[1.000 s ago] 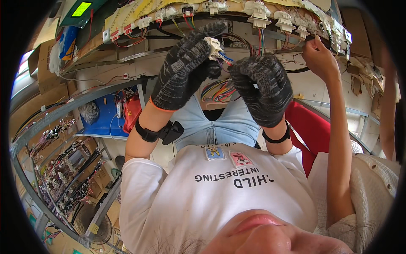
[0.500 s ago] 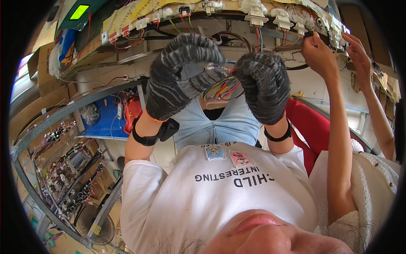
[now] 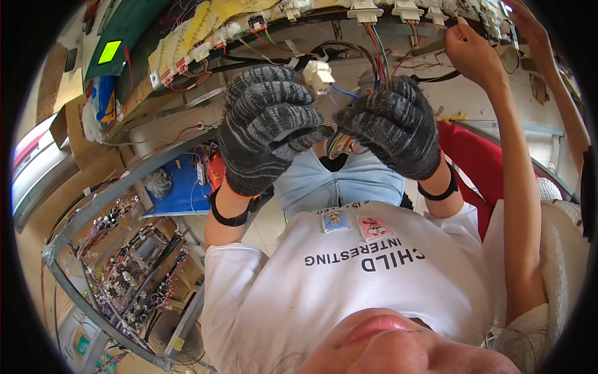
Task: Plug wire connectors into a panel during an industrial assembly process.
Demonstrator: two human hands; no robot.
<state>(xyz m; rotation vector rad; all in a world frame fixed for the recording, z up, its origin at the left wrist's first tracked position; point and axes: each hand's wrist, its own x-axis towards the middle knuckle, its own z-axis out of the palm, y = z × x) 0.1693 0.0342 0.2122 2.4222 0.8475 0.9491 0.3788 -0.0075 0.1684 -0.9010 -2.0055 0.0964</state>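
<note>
Both my hands wear dark grey striped knit gloves and are held close together in front of the bench. The fingers of my left hand (image 3: 268, 128) are curled, thumb and forefinger pinched; what lies between them is hidden. A white plastic connector (image 3: 319, 77) stands just beyond the left fingers, touching or very close to them. A blue wire (image 3: 344, 91) and a thin purple one run from it toward my right hand (image 3: 398, 128), which is closed around wires. Below and between the hands hangs a loop of multicoloured wires (image 3: 340, 144).
A bench edge (image 3: 205, 50) carries a row of connectors with wires. A screen glows green (image 3: 109, 52) at far left. A co-worker's hand (image 3: 473, 53) works at the bench on the right. A metal frame (image 3: 56, 246) and a rack of harnesses (image 3: 134, 268) stand at left.
My left fingers, spread in a curve before, have closed in near the right hand. The white connector has come up above the fingers. The whole view has shifted slightly.
</note>
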